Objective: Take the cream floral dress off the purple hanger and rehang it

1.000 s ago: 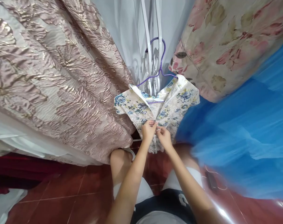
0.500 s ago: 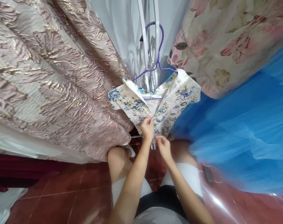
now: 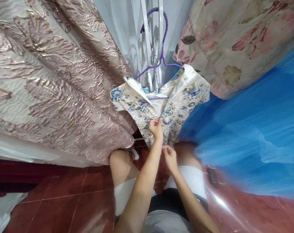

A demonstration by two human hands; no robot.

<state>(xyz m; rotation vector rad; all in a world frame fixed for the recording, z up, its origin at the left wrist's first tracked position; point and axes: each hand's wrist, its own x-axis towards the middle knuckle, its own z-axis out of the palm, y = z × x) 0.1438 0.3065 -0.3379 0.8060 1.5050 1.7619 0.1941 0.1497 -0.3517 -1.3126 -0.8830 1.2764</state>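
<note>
A white floral top or dress (image 3: 189,94) with blue and yellow flowers hangs from a purple hanger (image 3: 162,48). Its neck opening gapes in a deep V. At the bottom of the V, my left hand (image 3: 157,128) is closed in a pinch on what looks like the zipper; the pull is hidden by the fingers. Lower and to the right, my right hand (image 3: 170,158) pinches near the garment's lower part, thumb and forefinger together. Exactly what those fingertips hold is too small to see, though the cloth ends close by.
White hangers (image 3: 148,42) hang behind the purple one. Pink-gold brocade fabric (image 3: 64,90) drapes on the left. On the right hang a rose-print cloth (image 3: 217,42) and blue tulle (image 3: 241,136). A dark small box with a cord (image 3: 212,176) lies on the red tiled floor (image 3: 57,207).
The hanger and the garment's shoulders sit higher in view. My left hand has shifted slightly up and right, still pinching at the V. My right hand is a little lower, so the hands are farther apart.
</note>
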